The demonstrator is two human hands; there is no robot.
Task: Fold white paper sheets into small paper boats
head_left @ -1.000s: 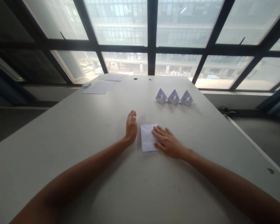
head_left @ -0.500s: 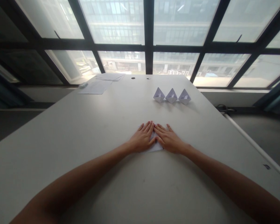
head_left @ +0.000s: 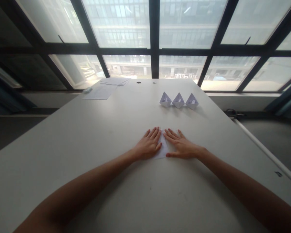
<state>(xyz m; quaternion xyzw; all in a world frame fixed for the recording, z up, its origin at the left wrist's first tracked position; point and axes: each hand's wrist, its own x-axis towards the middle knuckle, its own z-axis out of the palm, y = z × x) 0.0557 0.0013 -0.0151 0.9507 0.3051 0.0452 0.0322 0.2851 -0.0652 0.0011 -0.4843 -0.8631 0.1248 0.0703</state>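
Observation:
A folded white paper (head_left: pixel 163 148) lies flat on the grey table (head_left: pixel 92 136) in front of me. My left hand (head_left: pixel 148 144) rests flat on its left part, fingers stretched out and together. My right hand (head_left: pixel 180 146) lies flat beside it on the paper's right edge, fingers spread. Most of the paper is hidden under the two hands; only a narrow strip shows between them. Three folded white paper boats (head_left: pixel 178 100) stand in a row farther back on the right.
Loose white sheets (head_left: pixel 104 89) lie at the table's far left corner, by the window. Two small dark holes (head_left: pixel 138 82) sit near the far edge. Large dark-framed windows (head_left: pixel 154 38) stand behind the table. The table's right edge (head_left: pixel 257 142) drops to a dark floor.
My left hand came down from standing on edge beside the paper and now lies flat on it. My right hand slid a little to the right, uncovering a strip of paper.

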